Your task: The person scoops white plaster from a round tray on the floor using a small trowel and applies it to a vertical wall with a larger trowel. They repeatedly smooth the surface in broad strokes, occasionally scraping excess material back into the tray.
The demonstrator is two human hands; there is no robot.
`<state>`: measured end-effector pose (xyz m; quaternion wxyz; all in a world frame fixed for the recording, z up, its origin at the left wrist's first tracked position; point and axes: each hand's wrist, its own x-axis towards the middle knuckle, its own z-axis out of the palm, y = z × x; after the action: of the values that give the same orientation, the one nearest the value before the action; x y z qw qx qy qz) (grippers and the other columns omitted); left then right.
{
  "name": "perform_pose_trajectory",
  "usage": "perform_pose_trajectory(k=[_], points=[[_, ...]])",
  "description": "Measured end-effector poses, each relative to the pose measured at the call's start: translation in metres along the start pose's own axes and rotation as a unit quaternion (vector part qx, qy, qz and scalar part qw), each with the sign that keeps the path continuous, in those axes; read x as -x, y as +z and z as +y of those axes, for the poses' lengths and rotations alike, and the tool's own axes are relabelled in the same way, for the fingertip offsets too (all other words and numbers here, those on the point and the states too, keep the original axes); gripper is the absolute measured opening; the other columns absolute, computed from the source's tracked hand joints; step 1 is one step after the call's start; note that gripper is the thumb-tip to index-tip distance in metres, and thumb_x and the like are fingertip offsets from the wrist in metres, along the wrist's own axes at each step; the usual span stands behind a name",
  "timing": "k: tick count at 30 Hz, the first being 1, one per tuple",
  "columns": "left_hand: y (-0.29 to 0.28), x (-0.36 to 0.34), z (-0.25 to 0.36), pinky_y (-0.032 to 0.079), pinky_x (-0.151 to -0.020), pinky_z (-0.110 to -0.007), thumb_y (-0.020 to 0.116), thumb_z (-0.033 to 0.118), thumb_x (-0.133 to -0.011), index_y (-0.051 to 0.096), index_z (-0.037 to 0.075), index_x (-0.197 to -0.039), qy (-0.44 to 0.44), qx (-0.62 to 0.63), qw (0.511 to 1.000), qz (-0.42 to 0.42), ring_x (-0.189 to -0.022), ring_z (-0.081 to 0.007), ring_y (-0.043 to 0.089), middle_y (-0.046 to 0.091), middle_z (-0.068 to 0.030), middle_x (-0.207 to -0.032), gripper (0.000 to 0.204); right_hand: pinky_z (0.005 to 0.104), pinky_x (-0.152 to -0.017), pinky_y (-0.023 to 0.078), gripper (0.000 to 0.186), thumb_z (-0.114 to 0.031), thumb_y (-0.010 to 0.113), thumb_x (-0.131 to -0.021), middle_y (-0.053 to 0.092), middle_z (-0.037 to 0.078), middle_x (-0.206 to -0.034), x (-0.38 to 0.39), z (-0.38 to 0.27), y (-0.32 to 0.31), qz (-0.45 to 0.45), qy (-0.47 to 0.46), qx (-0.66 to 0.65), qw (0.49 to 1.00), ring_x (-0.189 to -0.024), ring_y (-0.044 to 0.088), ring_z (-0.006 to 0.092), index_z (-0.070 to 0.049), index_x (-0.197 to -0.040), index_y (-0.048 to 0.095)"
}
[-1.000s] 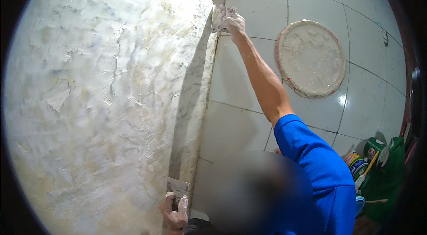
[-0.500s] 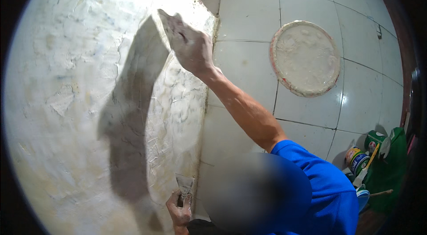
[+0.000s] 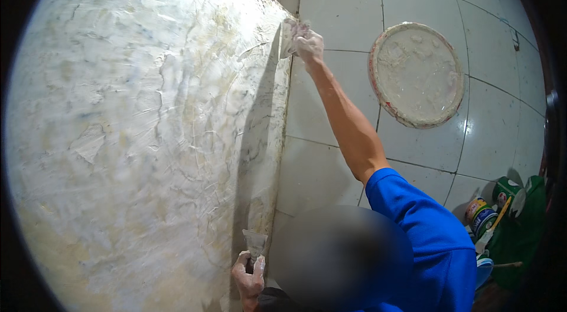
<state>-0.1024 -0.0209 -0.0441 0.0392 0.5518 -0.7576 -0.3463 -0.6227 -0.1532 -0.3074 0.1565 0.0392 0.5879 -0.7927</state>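
My right hand (image 3: 309, 45), coated in white paste, is closed on a wide scraper (image 3: 287, 38) at the far right edge of the plastered wall (image 3: 142, 146). The scraper's blade stands against the wall surface, and my fingers hide its handle. Close to me, by the wall's lower right edge, my left hand (image 3: 248, 281) is wrapped around a putty knife (image 3: 255, 243) with its blade pointing away from me. Streaks, ridges and rough patches of pale plaster mark the wall.
On the tiled floor (image 3: 336, 11) to the right sits a round, red-rimmed container (image 3: 385, 105) filled with pale paste. Paint cans (image 3: 483, 215), a yellow-handled brush (image 3: 501, 213) and green cloth (image 3: 520, 241) lie at the lower right.
My right hand has swept the scraper rightward across the wall to its edge, and its shadow moved along. My left hand has shifted slightly right, still holding the putty knife.
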Motion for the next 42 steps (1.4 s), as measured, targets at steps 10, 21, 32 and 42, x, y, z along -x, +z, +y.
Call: perform_pose_trajectory(k=[10, 21, 32, 42], points=[[0.005, -0.017, 0.010, 0.045, -0.063, -0.026, 0.067, 0.003, -0.090, 0.065, -0.006, -0.097, 0.013, 0.019, 1.000, -0.002, -0.072, -0.0101, 0.057, 0.063, -0.0044, -0.076, 0.012, 0.0305, -0.059, 0.057, 0.025, -0.011, 0.058, -0.095, 0.073, 0.017, -0.100, 0.124, -0.107, 0.044, -0.132, -0.182, 0.023, 0.974, -0.072, 0.068, 0.0161, 0.003, -0.113, 0.069], [0.004, -0.021, -0.028, 0.046, -0.064, -0.027, 0.071, 0.005, -0.085, 0.065, -0.009, -0.103, 0.007, -0.013, 1.000, -0.023, -0.069, -0.0108, 0.053, 0.062, -0.0049, -0.076, 0.023, 0.0363, -0.077, 0.057, 0.027, -0.021, 0.060, -0.096, 0.074, 0.015, -0.097, -0.014, -0.107, 0.026, -0.042, -0.195, 0.031, 0.979, -0.084, 0.072, 0.0242, -0.011, -0.118, 0.072], [0.009, -0.031, 0.006, 0.045, -0.056, -0.033, 0.068, 0.012, -0.082, 0.065, -0.009, -0.103, -0.007, -0.056, 0.998, -0.015, -0.061, -0.0135, 0.051, 0.058, -0.0077, -0.067, 0.031, 0.0409, -0.069, 0.058, 0.045, -0.004, 0.055, -0.091, 0.071, 0.020, -0.115, 0.120, -0.059, 0.051, -0.111, -0.451, 0.034, 0.885, -0.081, 0.072, 0.0343, -0.011, -0.134, 0.063], [0.012, -0.026, 0.011, 0.043, -0.057, -0.029, 0.070, 0.013, -0.084, 0.066, -0.005, -0.102, 0.005, -0.057, 0.998, -0.038, -0.062, -0.0098, 0.048, 0.056, -0.0032, -0.068, 0.026, 0.0343, -0.064, 0.051, 0.030, -0.026, 0.056, -0.100, 0.069, 0.011, -0.075, -0.040, -0.048, 0.015, -0.065, -0.012, -0.107, 0.992, -0.071, 0.065, 0.0160, -0.005, -0.087, 0.072]])
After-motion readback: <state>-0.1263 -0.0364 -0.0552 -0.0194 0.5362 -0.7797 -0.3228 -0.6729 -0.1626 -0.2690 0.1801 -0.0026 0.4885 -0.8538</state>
